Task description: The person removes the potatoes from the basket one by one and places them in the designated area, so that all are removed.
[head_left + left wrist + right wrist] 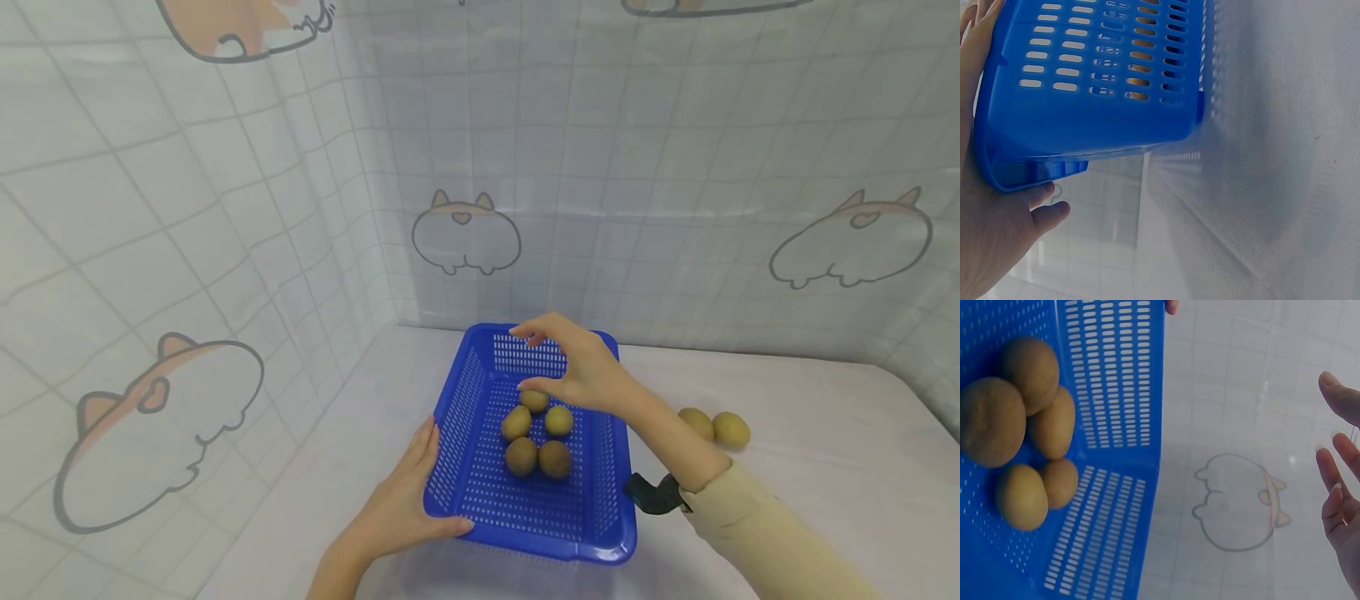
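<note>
A white cloth covers the bench [810, 467]. Two loose potatoes [716, 427] lie side by side on it, touching. Behind and to the left hangs a pale checked curtain [225, 208] printed with cartoon corgi rumps [465, 233].

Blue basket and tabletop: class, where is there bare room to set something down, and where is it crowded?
Inside the blue basket, the near end and the strip by the far wall are bare; five kiwis crowd the middle under the right hand. The table is bare right of the two loose kiwis. The left hand blocks the basket's near-left corner.
</note>
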`<state>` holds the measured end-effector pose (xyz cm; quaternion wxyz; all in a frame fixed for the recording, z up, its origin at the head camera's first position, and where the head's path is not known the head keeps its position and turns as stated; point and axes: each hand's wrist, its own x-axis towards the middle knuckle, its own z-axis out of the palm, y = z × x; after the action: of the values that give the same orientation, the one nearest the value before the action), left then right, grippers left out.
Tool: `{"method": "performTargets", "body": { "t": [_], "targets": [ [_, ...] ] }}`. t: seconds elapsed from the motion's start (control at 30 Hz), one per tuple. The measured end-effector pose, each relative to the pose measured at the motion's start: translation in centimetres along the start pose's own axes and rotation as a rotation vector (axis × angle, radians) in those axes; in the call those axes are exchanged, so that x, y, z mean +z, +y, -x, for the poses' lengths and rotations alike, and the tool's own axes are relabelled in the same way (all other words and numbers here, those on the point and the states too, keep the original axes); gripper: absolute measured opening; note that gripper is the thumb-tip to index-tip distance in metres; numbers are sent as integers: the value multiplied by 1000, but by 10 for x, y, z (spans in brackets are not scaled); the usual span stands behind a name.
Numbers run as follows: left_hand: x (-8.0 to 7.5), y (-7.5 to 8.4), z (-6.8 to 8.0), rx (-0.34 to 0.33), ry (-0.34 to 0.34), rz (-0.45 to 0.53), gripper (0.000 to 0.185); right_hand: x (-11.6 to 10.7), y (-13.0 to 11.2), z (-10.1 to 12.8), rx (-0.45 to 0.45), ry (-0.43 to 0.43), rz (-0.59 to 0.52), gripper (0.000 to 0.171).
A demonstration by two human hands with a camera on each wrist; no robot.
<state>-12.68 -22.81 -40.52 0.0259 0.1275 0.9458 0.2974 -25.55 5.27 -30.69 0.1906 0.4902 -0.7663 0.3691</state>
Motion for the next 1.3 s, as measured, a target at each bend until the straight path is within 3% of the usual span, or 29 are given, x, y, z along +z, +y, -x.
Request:
{"method": "performTargets", "body": {
  "t": [0.37, 0.77, 1.3],
  "targets": [
    [1, -1, -1, -5, 8, -8, 128, 28, 2, -14, 20, -154, -116, 63],
    [1, -1, 0, 9, 15, 16, 126, 60, 8, -17, 41, -236, -130, 65],
    [1, -1, 0, 9, 20, 2, 128, 72, 24, -6, 96, -285, -151, 62]
  ]
}}
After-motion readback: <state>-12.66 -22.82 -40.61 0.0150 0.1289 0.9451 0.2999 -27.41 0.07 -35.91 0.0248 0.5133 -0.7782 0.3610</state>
